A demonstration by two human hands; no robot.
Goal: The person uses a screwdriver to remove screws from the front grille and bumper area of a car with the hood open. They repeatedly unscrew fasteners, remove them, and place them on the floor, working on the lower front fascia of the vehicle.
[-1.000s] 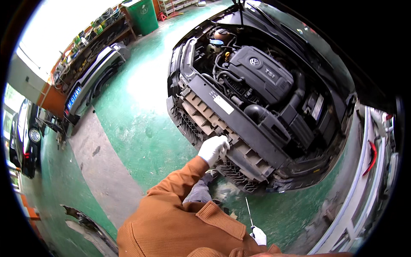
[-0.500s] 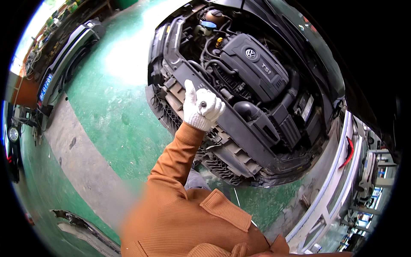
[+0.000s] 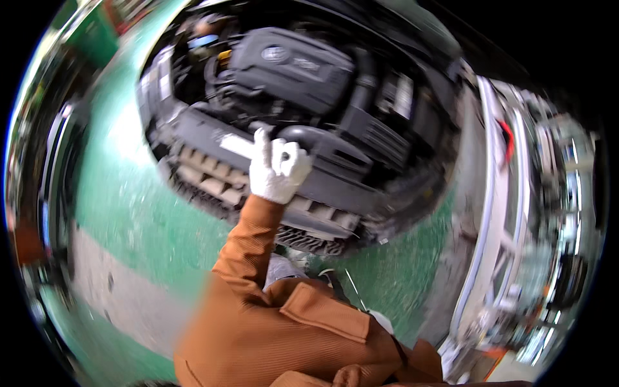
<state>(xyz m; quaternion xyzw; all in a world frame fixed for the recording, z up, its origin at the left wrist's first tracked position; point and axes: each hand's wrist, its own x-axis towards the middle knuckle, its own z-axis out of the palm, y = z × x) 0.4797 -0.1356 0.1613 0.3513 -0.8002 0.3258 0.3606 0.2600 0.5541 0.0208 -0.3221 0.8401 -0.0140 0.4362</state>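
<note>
My left hand [image 3: 280, 169], in a white knitted glove, is raised over the front of a dark car's open engine bay. Its thumb stands up, and the other fingers curl around a small dark round-ended piece [image 3: 285, 156]; the rest of that piece is hidden in the fist. Behind and beneath the hand runs the black front panel [image 3: 213, 134]; I cannot tell whether the glove touches it. A curved black air duct [image 3: 309, 135] lies just beyond the fingers, and a black engine cover [image 3: 293, 64] sits farther back. My right hand is out of view.
Exposed beige and black front-end parts [image 3: 213, 184] edge the car nearest me. The floor is green with a grey strip [image 3: 129, 277]. A long white metal frame [image 3: 483, 258] with a red piece [image 3: 506, 142] stands on the right. Blurred shelving or parts line the left.
My view has swung, so the car now appears farther left and turned, with more blur. My left hand still grips the small dark piece, its thumb still up.
</note>
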